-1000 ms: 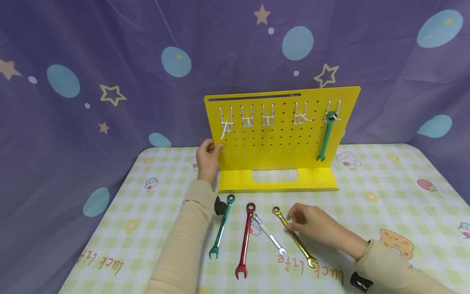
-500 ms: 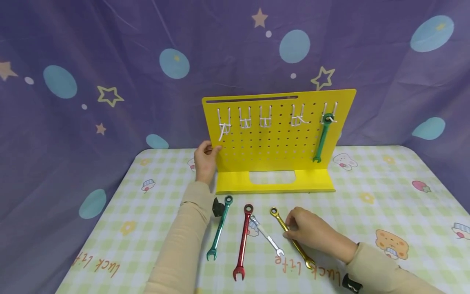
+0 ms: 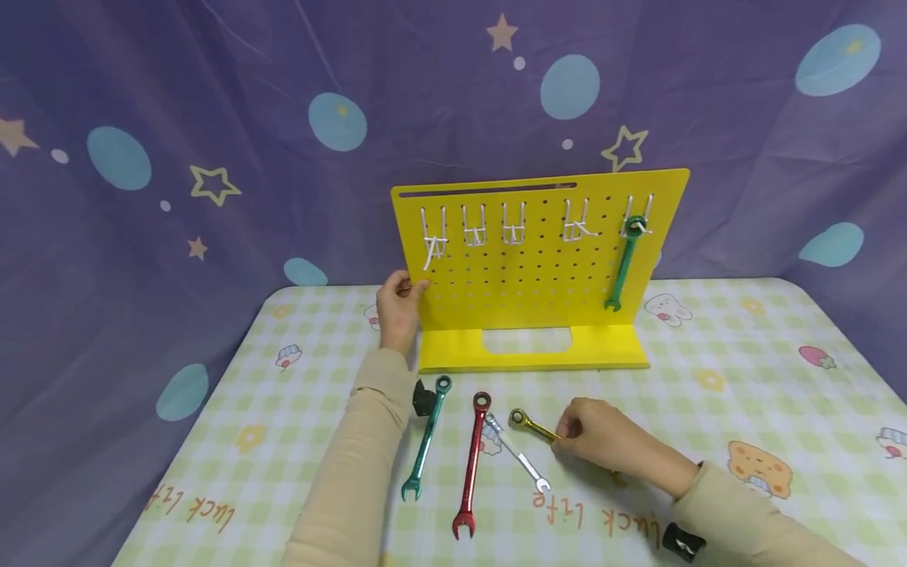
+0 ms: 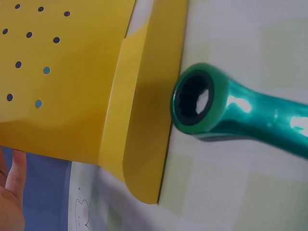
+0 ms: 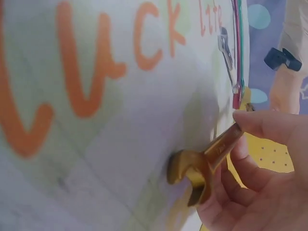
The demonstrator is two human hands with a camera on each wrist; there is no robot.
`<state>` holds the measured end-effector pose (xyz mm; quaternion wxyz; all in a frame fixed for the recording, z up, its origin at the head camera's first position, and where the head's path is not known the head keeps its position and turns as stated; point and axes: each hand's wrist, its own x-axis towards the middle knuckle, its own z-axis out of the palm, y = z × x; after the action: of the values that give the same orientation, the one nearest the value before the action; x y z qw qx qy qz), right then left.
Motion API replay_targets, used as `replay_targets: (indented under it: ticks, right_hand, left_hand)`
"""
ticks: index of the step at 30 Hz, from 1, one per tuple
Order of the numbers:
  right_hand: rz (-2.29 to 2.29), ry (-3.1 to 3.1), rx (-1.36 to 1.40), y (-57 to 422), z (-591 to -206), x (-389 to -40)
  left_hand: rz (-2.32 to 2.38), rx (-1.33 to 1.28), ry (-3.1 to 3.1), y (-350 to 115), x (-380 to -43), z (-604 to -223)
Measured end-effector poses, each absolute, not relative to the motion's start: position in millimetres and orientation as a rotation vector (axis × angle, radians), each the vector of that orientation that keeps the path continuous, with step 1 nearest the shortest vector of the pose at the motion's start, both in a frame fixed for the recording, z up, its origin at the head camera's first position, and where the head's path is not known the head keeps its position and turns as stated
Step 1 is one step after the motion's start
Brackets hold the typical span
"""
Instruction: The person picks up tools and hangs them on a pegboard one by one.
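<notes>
The right hand [image 3: 598,435] pinches the gold wrench [image 3: 541,431], both ends sticking out.

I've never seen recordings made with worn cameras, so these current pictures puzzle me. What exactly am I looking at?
There is no machine here, just a person working with two bare hands. The wide picture is taken from the head, looking forward and down; the two close ones are taken from the wrists, one each.

The left hand grips the left edge of a yellow pegboard. The right hand pinches a gold wrench.

On the patterned tablecloth lie a teal wrench, a red wrench and a silver wrench. A green wrench hangs at the right end of the pegboard.
</notes>
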<state>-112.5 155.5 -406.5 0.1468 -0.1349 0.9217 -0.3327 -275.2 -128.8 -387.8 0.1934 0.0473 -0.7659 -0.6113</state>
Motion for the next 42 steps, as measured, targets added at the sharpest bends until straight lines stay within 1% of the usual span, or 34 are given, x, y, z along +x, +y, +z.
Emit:
replay_targets:
  ticks: [4,15,31,42]
  right_hand:
    - [-1.011,2.610,-0.377,160,-402,-119]
    - [-1.162,2.577,-0.467,173,-387,-137]
    - [-1.272,2.653,-0.327,198,-385,-155]
    - [-1.498,2.661,-0.229,215,-367,-167]
  left_hand:
    - [-1.714,0.134,-2.136,-131,-275,-389]
    - [-1.722,0.152,-2.136,-129,-276,-389]
    - [-1.757,0.202,-2.079,-126,-276,-392]
    - [-1.764,0.192,-2.067,-126,-278,-395]
